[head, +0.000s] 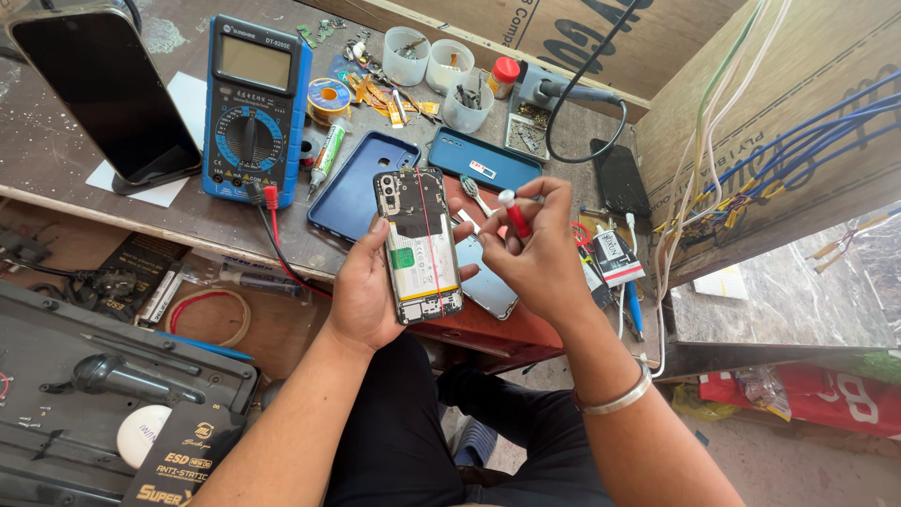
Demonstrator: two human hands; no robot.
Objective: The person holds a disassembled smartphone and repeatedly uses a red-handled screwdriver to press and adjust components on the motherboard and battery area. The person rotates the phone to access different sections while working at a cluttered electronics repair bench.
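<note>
My left hand (364, 291) holds an opened smartphone (419, 244) upright, back cover off, with its battery and circuit board showing. A thin red wire or line runs down across the phone's inside. My right hand (537, 253) is just right of the phone and grips a small screwdriver with a red handle and white cap (513, 214). The screwdriver's tip is hidden behind my fingers. A silver bangle (615, 402) sits on my right wrist.
A blue multimeter (251, 111) with red and black leads lies at the back left beside a dark phone (103, 89) on a stand. Blue phone covers (355, 188), small plastic cups of parts (466, 103), a soldering station (535, 103) and a wire bundle (723, 188) crowd the bench.
</note>
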